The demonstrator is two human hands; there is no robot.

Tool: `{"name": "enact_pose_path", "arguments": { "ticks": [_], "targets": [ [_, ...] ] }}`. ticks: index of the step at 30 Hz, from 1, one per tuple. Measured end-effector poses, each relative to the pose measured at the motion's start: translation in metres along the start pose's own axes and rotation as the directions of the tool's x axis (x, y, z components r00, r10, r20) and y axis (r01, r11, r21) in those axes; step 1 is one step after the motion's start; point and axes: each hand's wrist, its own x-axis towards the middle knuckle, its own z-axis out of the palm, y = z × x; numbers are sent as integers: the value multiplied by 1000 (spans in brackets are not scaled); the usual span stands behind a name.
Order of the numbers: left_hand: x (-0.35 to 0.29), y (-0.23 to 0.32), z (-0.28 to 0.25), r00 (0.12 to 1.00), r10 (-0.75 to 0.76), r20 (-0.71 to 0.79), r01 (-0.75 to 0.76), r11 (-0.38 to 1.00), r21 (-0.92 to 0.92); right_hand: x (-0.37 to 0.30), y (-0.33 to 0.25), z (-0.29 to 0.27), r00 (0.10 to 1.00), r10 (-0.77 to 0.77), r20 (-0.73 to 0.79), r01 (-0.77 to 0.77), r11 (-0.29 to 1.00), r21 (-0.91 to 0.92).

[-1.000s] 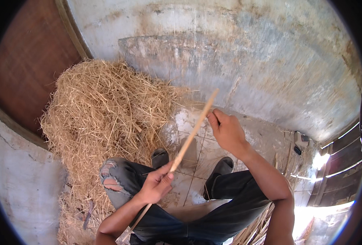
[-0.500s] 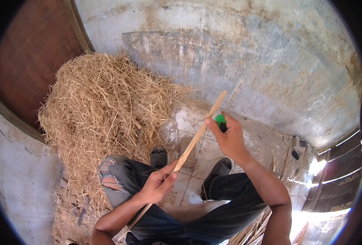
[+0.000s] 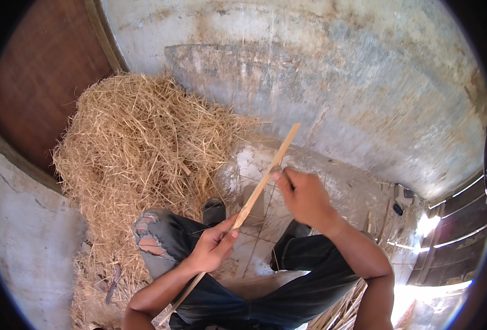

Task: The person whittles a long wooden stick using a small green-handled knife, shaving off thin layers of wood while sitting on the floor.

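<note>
Head view shows my left fingers point(image 3: 225, 242) gripping a pale strip point(image 3: 256, 193), my right fingers point(image 3: 284, 185) curled beside it, grasping what I cannot tell.

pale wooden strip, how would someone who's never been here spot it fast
Find the big straw heap, then look right. The pale wooden strip runs through the left hand and slants up past the right hand; it's far wider than any straw.
</note>
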Motion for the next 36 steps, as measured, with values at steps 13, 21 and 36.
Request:
{"name": "enact_pose_path", "arguments": {
  "ticks": [13, 21, 36],
  "targets": [
    [1, 0, 0, 1000, -22, 11, 23, 994, -103, -14, -15, 22, 993, -119, 26, 119, 993, -2],
    [3, -3, 2, 1000, -15, 13, 17, 996, -91, -20, -9, 32, 995, -83, 47, 78, 993, 88],
    [2, 2, -1, 998, -58, -2, 57, 987, -153, -4, -12, 25, 993, 25, 118, -44, 986, 163]
  ]
}}
